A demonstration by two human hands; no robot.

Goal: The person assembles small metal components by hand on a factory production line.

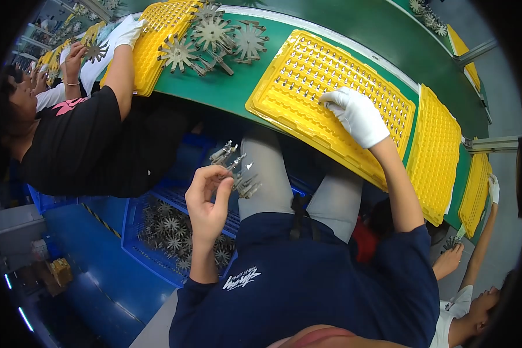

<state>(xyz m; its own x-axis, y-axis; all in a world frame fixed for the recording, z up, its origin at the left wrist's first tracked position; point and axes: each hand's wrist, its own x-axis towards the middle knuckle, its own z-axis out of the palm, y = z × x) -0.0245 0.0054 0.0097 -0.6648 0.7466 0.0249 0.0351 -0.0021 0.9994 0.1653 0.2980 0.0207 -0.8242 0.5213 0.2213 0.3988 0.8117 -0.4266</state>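
Note:
My left hand (207, 196) is bare and held over my lap, shut on a star-shaped cluster of small grey metal parts (238, 171). My right hand (358, 115) wears a white glove and rests with pinched fingertips on a yellow perforated tray (296, 75) on the green belt (226, 90). Small metal pieces stand in some of the tray's holes near the glove. Whether the gloved fingers hold a piece I cannot tell.
More star-shaped metal clusters (213, 36) lie on the belt at the back left. A blue crate (134, 232) below my left hand holds several more. Further yellow trays (438, 156) follow to the right. A person in black (69, 139) works at left, another person's gloved hand (493, 188) at right.

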